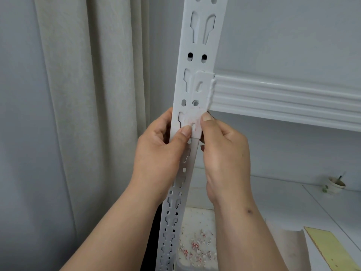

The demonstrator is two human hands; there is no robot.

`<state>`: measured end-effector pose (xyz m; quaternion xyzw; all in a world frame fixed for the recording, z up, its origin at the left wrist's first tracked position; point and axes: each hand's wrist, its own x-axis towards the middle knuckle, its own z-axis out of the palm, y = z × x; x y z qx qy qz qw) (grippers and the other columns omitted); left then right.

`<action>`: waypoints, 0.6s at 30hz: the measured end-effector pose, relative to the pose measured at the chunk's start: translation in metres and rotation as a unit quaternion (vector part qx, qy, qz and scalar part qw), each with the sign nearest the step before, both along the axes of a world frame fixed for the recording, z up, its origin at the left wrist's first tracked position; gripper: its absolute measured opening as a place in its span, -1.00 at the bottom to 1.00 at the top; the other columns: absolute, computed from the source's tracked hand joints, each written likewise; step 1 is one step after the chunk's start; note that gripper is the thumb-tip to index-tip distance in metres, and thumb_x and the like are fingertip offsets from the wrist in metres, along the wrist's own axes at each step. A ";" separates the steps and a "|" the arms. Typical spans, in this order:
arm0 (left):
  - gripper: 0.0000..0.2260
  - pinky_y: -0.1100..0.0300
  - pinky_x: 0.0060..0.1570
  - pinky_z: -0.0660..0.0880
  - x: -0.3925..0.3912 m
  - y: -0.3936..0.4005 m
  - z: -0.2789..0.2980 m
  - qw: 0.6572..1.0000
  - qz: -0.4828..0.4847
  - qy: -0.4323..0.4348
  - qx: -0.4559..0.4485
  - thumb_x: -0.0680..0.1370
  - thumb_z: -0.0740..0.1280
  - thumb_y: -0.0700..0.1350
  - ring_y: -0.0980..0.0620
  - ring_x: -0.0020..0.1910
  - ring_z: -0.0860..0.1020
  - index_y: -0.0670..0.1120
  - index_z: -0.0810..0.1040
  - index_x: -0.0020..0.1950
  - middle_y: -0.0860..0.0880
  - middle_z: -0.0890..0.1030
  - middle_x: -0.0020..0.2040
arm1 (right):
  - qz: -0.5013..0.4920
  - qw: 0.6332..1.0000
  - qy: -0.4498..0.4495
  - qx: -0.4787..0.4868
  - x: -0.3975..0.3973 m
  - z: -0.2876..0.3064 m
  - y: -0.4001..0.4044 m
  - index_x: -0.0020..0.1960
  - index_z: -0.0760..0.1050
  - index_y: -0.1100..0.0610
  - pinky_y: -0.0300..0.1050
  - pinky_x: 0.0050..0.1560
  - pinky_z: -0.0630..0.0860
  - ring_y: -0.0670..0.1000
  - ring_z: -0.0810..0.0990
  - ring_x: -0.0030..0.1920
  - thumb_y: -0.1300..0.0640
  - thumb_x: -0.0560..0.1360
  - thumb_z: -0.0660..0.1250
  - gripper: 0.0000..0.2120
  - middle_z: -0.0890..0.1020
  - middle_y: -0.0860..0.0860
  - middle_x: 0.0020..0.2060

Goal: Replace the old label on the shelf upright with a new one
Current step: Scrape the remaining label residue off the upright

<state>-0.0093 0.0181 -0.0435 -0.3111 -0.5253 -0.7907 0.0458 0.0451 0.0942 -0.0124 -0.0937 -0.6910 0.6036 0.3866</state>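
Two hands work on the shelf upright (192, 90): our left hand (162, 153) grips its edge, our right hand (222, 149) pinches the old label's (193, 122) pinkish remains, perhaps half scraped. Next we must peel cleanly.

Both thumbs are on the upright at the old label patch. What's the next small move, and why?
Probably keep scraping with the right thumb: pinkish label residue remains on the upright, while the left hand steadies it. Scraps already lie below.
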 end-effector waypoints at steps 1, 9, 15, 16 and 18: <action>-0.68 0.17 0.12 0.55 0.001 0.000 0.000 1.000 0.002 0.001 -0.001 0.61 0.29 -0.29 0.05 0.13 0.66 -0.02 0.56 0.32 0.05 0.71 0.11 | 0.013 1.000 -0.001 -0.003 0.000 -0.001 0.001 -0.35 0.59 0.06 -0.24 -0.32 0.42 -0.14 0.51 -0.40 0.04 0.56 0.25 -0.66 0.61 -0.06 -0.46; -0.68 0.25 0.10 0.52 0.001 0.000 0.000 1.000 0.011 0.005 -0.002 0.61 0.30 -0.29 0.13 0.12 0.66 0.03 0.58 0.28 0.10 0.72 0.09 | 0.065 0.997 0.008 -0.043 0.000 -0.002 0.002 -0.13 0.68 -0.07 -0.24 -0.11 0.48 -0.15 0.68 -0.11 0.10 0.57 0.25 -0.75 0.72 -0.17 -0.19; -0.67 0.33 0.07 0.52 0.002 -0.001 0.001 1.000 0.006 0.005 -0.005 0.61 0.31 -0.29 0.18 0.12 0.65 0.00 0.56 0.32 0.12 0.71 0.10 | 0.059 0.998 0.004 -0.004 0.002 -0.008 0.004 0.00 0.66 -0.09 -0.16 0.02 0.54 -0.17 0.67 -0.05 0.13 0.60 0.22 -0.75 0.71 -0.20 -0.13; -0.67 0.32 0.08 0.52 0.002 -0.001 0.001 1.000 0.005 0.006 -0.006 0.61 0.30 -0.29 0.18 0.12 0.65 0.00 0.56 0.32 0.12 0.71 0.10 | 0.053 0.999 0.003 0.006 0.002 -0.008 0.003 0.04 0.66 -0.07 -0.18 0.02 0.54 -0.19 0.66 -0.06 0.13 0.60 0.21 -0.75 0.71 -0.21 -0.13; -0.68 0.32 0.06 0.53 0.001 -0.001 0.001 1.000 0.006 0.005 -0.006 0.61 0.30 -0.29 0.16 0.12 0.65 0.00 0.57 0.30 0.10 0.72 0.09 | 0.030 0.999 0.002 0.031 0.000 -0.006 0.001 0.04 0.66 -0.04 -0.31 -0.10 0.52 -0.26 0.63 -0.17 0.11 0.60 0.21 -0.76 0.70 -0.21 -0.22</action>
